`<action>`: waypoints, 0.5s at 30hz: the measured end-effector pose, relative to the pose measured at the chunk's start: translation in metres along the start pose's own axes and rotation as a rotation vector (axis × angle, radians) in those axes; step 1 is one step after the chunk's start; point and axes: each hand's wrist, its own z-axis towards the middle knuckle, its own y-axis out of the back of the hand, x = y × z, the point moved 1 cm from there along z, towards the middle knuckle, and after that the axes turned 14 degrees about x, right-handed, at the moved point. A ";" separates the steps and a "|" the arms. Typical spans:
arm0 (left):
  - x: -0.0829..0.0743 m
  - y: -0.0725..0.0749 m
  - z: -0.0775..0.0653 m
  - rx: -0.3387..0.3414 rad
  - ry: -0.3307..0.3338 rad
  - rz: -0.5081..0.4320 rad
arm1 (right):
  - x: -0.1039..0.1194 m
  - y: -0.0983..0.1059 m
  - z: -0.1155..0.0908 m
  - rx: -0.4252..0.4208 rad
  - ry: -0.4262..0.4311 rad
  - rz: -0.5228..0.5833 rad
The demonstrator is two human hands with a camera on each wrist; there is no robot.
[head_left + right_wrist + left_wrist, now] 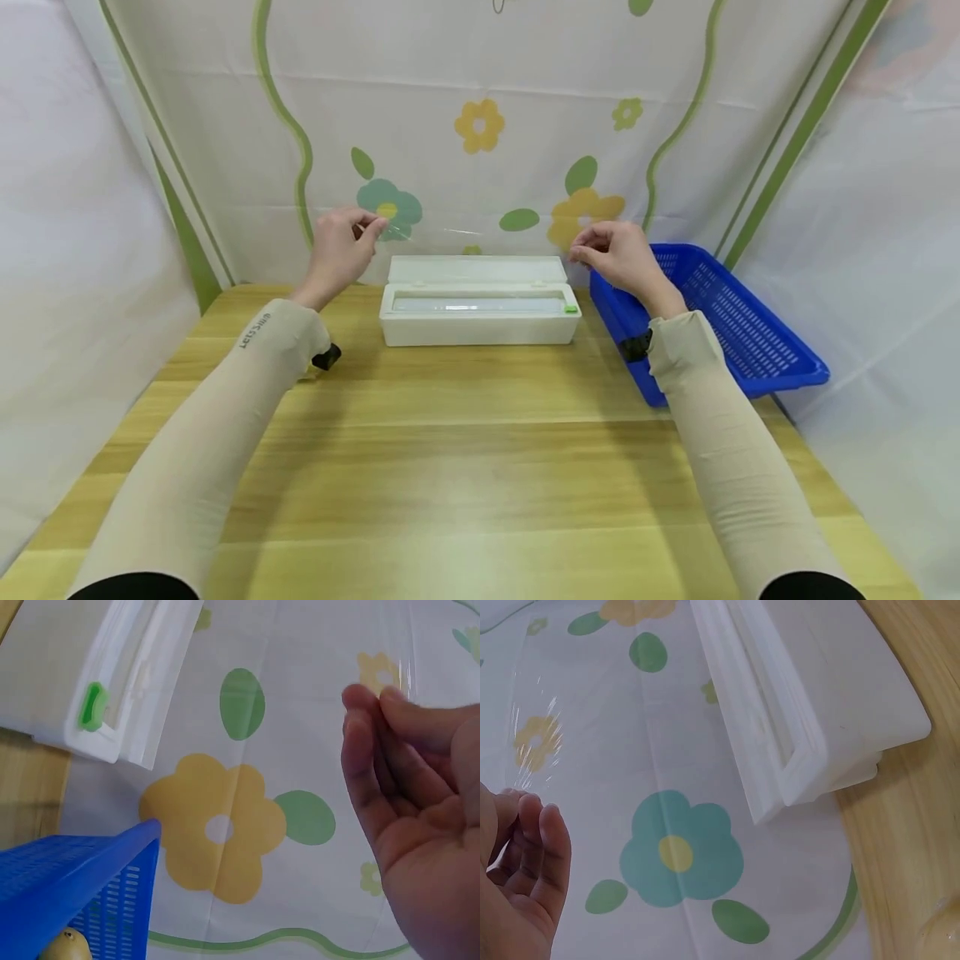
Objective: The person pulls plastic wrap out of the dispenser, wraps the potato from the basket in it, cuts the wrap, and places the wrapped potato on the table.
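Note:
A clear sheet of cling film (pixel 461 232) stretches between the two raised hands, showing mainly as thin glints. My left hand (pixel 345 250) pinches its left end between thumb and fingertips; bright creases in the cling film (pixel 536 742) fan out from the grip. At the other end, my right hand (pixel 617 257) pinches with thumb against fingers, and faint film edges run up from those fingertips in the right wrist view. Below and between the hands sits a white cling film dispenser (pixel 480 329), lid raised at the back, with a green cutter slider (pixel 93 706) at its right end.
A blue perforated basket (pixel 750 333) stands on the right, under the right forearm. Inside it shows a yellowish round fruit (pixel 67 946). Part of a clear rounded object (pixel 941 930) lies on the wooden table (pixel 465 467) at left. A flower-printed cloth (pixel 480 183) hangs behind.

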 end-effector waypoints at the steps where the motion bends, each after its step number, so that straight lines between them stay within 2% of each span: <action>1: 0.000 0.000 0.000 0.001 -0.001 0.006 | 0.000 0.000 0.001 -0.019 -0.001 -0.018; 7: -0.001 0.001 0.006 0.001 -0.023 0.017 | 0.001 0.003 0.008 -0.180 -0.006 -0.123; 15: -0.005 0.008 0.006 -0.108 -0.026 0.016 | 0.013 0.003 0.022 -0.319 0.001 -0.114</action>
